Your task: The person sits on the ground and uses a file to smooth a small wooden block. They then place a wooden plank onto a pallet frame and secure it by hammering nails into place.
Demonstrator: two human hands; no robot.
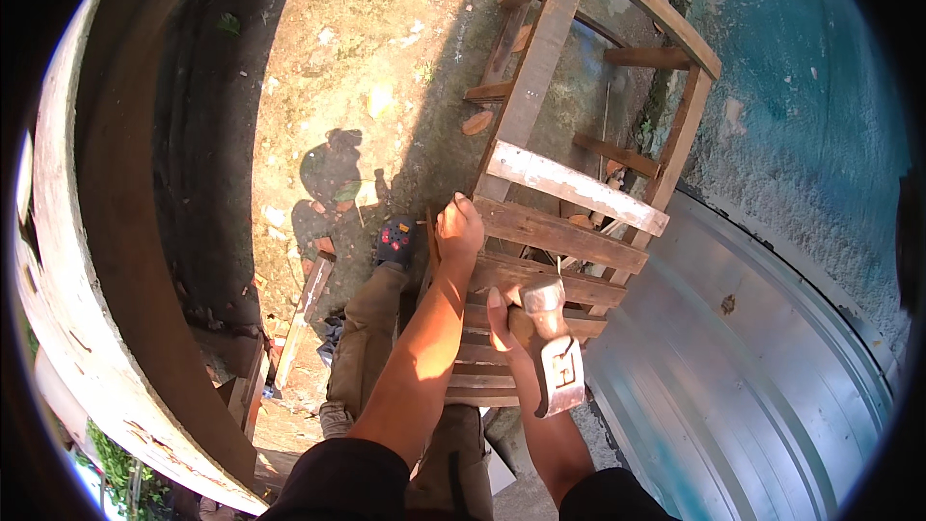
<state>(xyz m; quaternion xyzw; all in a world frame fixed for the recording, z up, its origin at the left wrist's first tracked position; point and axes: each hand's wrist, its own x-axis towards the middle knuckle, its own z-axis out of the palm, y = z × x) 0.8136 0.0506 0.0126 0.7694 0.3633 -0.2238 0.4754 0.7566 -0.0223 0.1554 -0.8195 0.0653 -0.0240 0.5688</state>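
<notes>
A wooden frame like a chair or bench [555,48] stands before me, with several slats across its near part. My right hand [499,316] is closed round the handle of a claw hammer [558,367], raised above the slats. Its metal head is turned up toward me. My left hand [460,229] is closed at the left end of a brown slat [559,232], against the frame's side rail. Whatever its fingers pinch, if anything, is hidden. Just beyond that slat lies a slat with worn white paint [579,188].
A corrugated metal sheet [733,328] and a teal wall [801,87] border the right side. A large curved pale edge [72,232] rises at the left. A loose wood piece [305,314] lies beside my shoe [395,239] on the littered ground.
</notes>
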